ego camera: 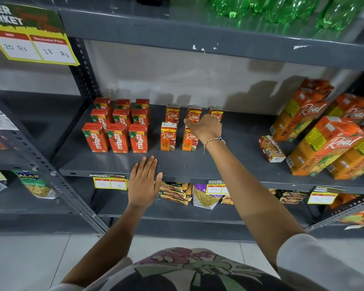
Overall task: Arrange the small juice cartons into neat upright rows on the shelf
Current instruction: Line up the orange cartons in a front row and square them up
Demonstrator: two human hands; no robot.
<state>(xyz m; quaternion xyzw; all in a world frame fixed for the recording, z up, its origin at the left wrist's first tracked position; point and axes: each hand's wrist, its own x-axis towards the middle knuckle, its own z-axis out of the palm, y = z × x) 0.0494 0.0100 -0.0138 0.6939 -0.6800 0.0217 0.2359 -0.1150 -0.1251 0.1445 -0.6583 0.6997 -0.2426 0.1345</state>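
Observation:
On the grey shelf [198, 164] several small red Maaza cartons [117, 138] stand upright in neat rows at the left. Beside them stand small orange Real cartons [168, 136] in two rows. My right hand [205, 126] reaches into the back row, fingers closed around the middle Real carton [193, 114]; it partly hides the front Real carton [188, 141] and the back right one [215, 113]. My left hand [144, 182] rests flat on the shelf's front edge, fingers apart, holding nothing. One small carton [271, 148] lies on its side further right.
Large Real pineapple cartons [324, 145] lean tilted at the shelf's right end. Green bottles [282, 9] fill the shelf above. Snack packets [174, 193] sit on the shelf below. Price tags [110, 182] hang on the front edge. A perforated upright post [84, 68] stands left.

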